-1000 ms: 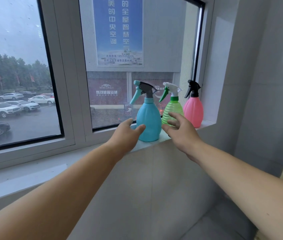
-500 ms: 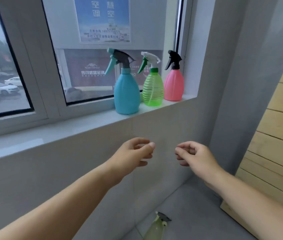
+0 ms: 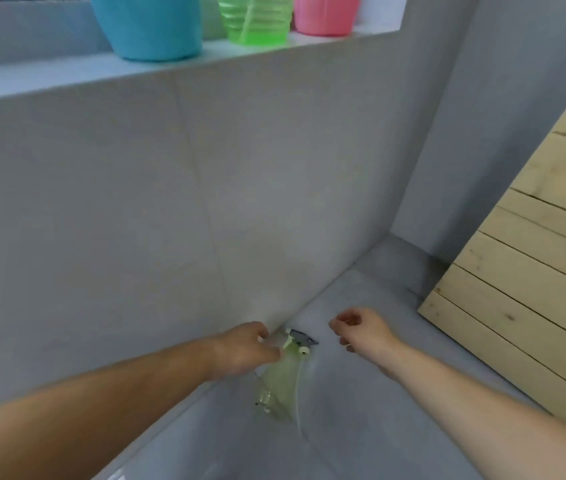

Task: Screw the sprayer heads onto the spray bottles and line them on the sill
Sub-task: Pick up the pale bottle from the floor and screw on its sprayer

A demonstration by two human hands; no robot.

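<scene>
A pale green spray bottle point(image 3: 280, 382) with a grey and white sprayer head point(image 3: 300, 339) lies tilted on the grey floor at the foot of the wall. My left hand point(image 3: 243, 351) is down at its neck, fingers curled around the top of it; the view is blurred there. My right hand point(image 3: 364, 332) hovers just right of the sprayer head, loosely curled and holding nothing. On the sill point(image 3: 67, 77) above stand a blue bottle point(image 3: 150, 26), a bright green bottle point(image 3: 254, 19) and a pink bottle point(image 3: 325, 13); only their lower parts show.
A grey tiled wall point(image 3: 136, 220) rises from the floor to the sill. A panel of pale wooden planks point(image 3: 534, 306) leans at the right, close to my right forearm. Grey floor point(image 3: 361, 438) extends toward me.
My view has dropped from the sill to the floor. Both hands have come down from mid-wall height, and my left hand has reached the pale green bottle's neck.
</scene>
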